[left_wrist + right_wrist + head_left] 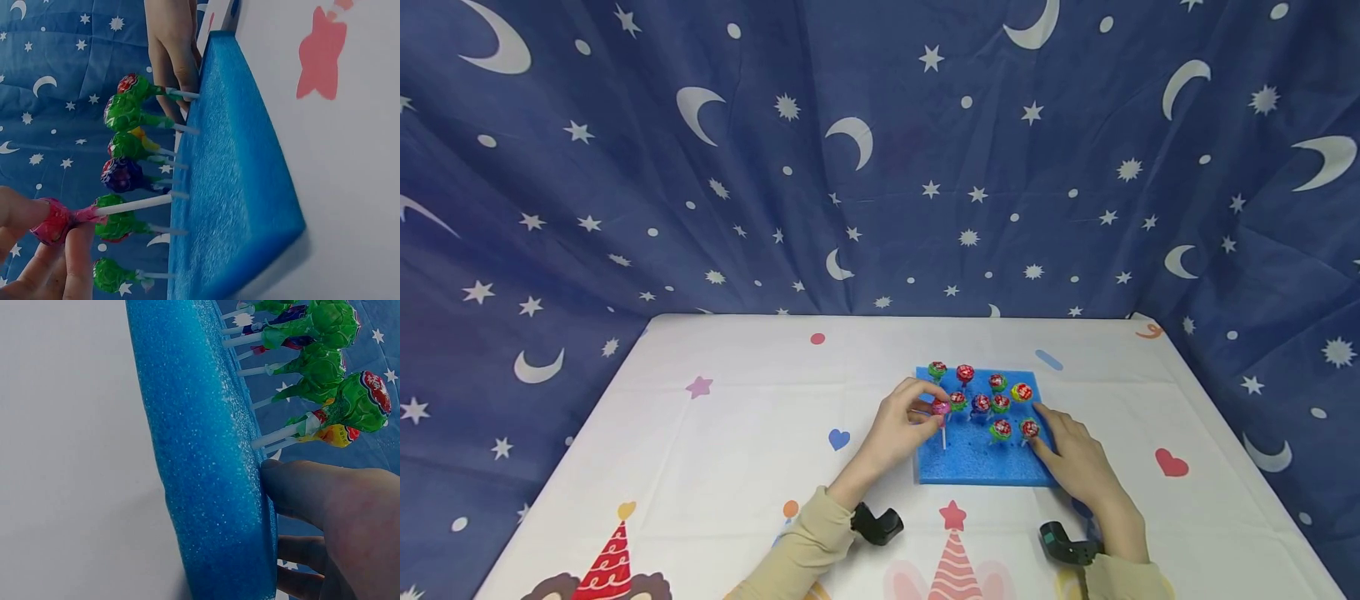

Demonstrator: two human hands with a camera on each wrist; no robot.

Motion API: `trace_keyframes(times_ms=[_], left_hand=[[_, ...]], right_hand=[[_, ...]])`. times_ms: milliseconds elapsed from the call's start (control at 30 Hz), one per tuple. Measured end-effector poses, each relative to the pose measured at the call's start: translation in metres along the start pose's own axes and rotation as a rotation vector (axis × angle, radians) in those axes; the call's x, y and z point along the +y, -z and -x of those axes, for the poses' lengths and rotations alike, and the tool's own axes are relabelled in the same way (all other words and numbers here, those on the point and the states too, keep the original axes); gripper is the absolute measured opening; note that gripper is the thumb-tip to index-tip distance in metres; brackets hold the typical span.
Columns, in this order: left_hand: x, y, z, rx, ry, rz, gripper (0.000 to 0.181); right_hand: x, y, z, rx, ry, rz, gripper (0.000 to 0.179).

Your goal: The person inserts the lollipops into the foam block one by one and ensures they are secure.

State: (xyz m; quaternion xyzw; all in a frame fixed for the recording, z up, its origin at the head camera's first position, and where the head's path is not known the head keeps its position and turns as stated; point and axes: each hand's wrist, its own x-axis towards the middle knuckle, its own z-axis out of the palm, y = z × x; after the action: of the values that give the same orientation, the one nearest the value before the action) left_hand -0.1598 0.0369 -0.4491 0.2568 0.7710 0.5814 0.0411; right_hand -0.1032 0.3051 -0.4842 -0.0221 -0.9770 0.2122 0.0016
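My left hand (897, 427) pinches a pink-wrapped lollipop (52, 224) between thumb and fingers, head up. Its white stick points down toward a blue foam board (981, 468); whether the tip touches the foam I cannot tell. Several wrapped lollipops stand upright in the board, among them a green one (1001, 430), a dark blue one (981, 404) and a yellow one (1022, 392). At the board's right edge rests my right hand (1084, 465), fairly straight fingers along the side. Its thumb (300, 487) touches the top close to a green-and-red lollipop (365, 403).
The board lies on a white table cover (737, 442) printed with hearts, stars and party hats. A dark blue curtain (880, 208) with moons and stars hangs behind the table. Black devices (877, 525) sit at both wrists.
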Motion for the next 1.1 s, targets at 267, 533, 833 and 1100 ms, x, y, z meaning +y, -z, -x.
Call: trace_keyframes(times_ms=[267,533,833,1100], left_hand=[[0.001,-0.009,0.002,0.003,-0.015,-0.006,0.024],[-0.001,-0.013,0.002,0.002,-0.033,-0.057,0.025],[0.0,-0.015,0.003,-0.022,-0.092,-0.118,0.024],[0.0,-0.015,0.002,-0.046,-0.108,-0.162,0.025]], right_hand=[[0.0,0.0,0.0,0.003,0.002,-0.001,0.06],[0.0,-0.001,0.0,-0.003,-0.007,-0.013,0.06],[0.001,0.0,0.0,0.004,0.001,-0.011,0.06],[0.0,0.0,0.0,0.001,-0.008,-0.012,0.06]])
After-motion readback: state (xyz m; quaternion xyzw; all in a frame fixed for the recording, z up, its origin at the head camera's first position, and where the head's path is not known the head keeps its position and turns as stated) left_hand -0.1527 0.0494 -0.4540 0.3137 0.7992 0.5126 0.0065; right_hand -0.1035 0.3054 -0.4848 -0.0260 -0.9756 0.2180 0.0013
